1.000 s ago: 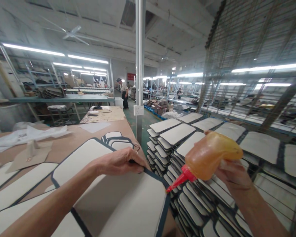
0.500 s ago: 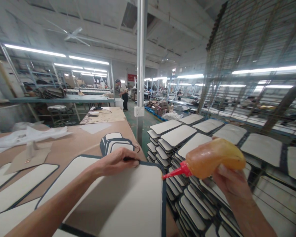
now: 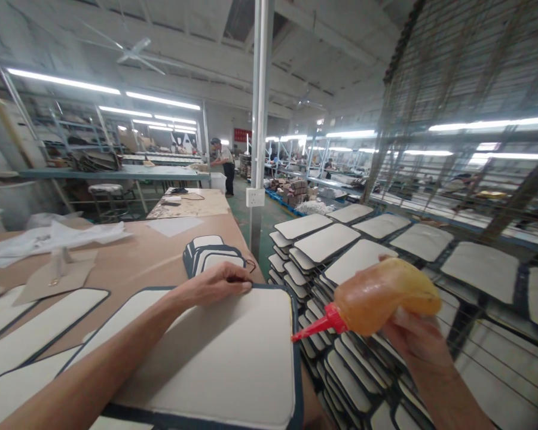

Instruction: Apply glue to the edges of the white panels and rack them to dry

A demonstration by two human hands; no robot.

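A large white panel with a dark blue border (image 3: 224,358) lies flat on the brown worktable (image 3: 134,260) in front of me. My left hand (image 3: 217,282) rests on its far edge, fingers closed over the dark border. My right hand (image 3: 412,343) grips an orange squeeze bottle (image 3: 383,295) held sideways. The bottle's red nozzle (image 3: 311,326) points left at the panel's right edge, about touching the border.
More white panels lie on the table at left (image 3: 36,328), and a small stack (image 3: 210,254) sits beyond my left hand. Wire racks (image 3: 430,298) at right hold several overlapping panels. A steel post (image 3: 260,119) rises behind the table. A person (image 3: 226,167) stands in the far aisle.
The panel has turned from skewed to square with the table edge and lies flat. My left hand stayed on its far edge. The bottle's nozzle dropped slightly along the right border.
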